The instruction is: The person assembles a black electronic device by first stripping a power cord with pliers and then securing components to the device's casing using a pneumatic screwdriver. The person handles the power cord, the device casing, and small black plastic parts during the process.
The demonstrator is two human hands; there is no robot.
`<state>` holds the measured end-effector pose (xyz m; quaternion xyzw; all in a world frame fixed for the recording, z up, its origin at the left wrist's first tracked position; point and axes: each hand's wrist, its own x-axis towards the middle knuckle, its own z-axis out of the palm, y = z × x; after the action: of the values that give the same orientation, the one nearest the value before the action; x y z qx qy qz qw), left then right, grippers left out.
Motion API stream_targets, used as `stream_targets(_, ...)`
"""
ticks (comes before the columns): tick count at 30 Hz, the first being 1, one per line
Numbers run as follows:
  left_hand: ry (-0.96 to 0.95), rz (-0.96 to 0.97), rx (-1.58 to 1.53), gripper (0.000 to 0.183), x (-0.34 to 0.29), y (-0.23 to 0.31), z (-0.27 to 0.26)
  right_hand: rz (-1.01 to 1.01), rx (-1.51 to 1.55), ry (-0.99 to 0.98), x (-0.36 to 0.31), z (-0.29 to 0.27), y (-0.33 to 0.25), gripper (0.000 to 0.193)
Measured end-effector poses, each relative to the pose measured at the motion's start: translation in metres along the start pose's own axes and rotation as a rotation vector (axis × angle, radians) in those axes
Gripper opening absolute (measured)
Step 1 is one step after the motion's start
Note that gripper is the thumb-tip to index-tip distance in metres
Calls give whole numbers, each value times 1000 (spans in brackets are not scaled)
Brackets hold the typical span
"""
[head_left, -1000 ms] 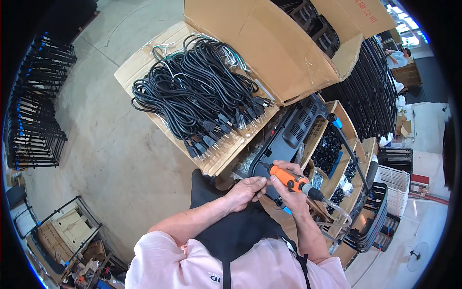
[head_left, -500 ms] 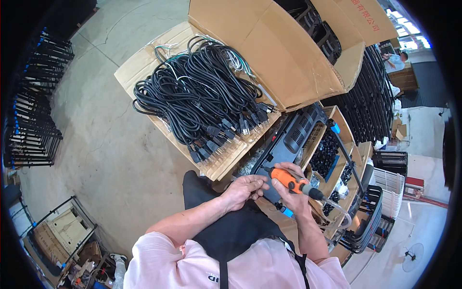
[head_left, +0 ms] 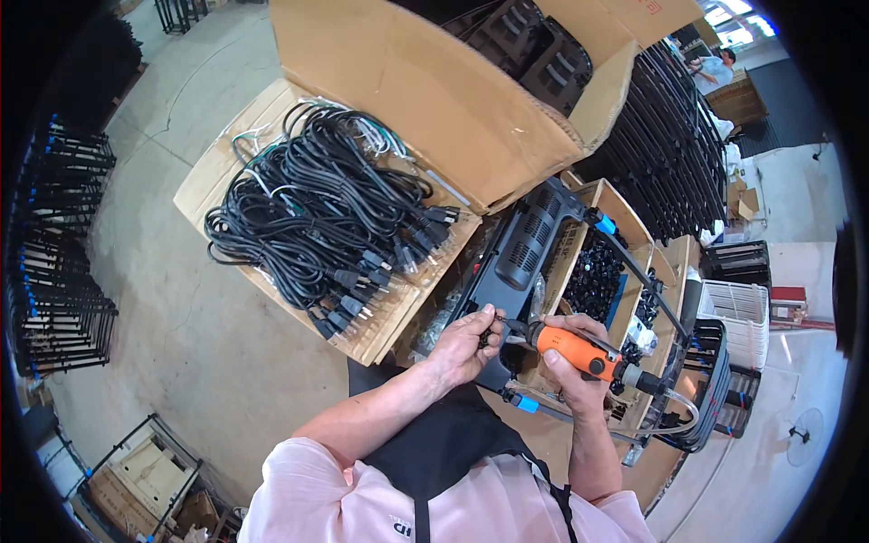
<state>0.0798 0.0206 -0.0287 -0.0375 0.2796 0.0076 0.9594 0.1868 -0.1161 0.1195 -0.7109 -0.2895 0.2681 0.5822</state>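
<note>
My right hand [head_left: 584, 391] is wrapped round an orange power screwdriver [head_left: 570, 350], whose clear hose [head_left: 692, 412] trails off to the right. The screwdriver's dark tip points left, to the fingertips of my left hand [head_left: 460, 351]. Those fingers are closed in a pinch by the tip. Small dark pieces show within the curled fingers, too small to name. Beneath and beyond both hands lies a long black plastic housing [head_left: 512, 271] with slotted vents, partly hidden by my hands.
Black power cords with plugs [head_left: 317, 208] lie heaped on cardboard [head_left: 204, 185] at the left. Behind stands an open carton [head_left: 425, 90] with black parts. Wooden bins [head_left: 588, 204] of small black parts [head_left: 593, 276] stand right, beside a frame bar [head_left: 647, 285] with blue ends.
The screwdriver's tip has come to my left fingertips, and its body lies a little further right. The view has shifted, so the cords and carton appear further left.
</note>
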Motion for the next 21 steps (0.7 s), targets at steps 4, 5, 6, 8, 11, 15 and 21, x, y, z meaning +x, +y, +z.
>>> stream_targets(4, -62, -21, -23, 24, 25, -4, 25, -26, -15, 18, 16, -27, -1, 53)
stream_targets(5, -54, -23, -19, 23, 31, -4, 33, -24, -14, 21, 20, -36, -2, 53)
stream_targets(6, -46, -24, -16, 23, 37, -6, 42, -21, -14, 25, 25, -45, -4, 52)
stream_targets(8, -29, -16, -27, 23, 51, -11, 57, -29, -7, 29, 34, -63, -2, 52)
stream_targets(11, -48, -35, -61, 23, 82, -21, 74, -61, -3, 26, 51, -92, 5, 52)
stream_targets(15, 20, -90, -17, 23, 120, -28, 112, -54, -30, 34, 78, -140, 11, 52)
stream_targets(21, -10, -34, 61, 28, 194, -52, 145, 10, -45, 93, 132, -196, 18, 51)
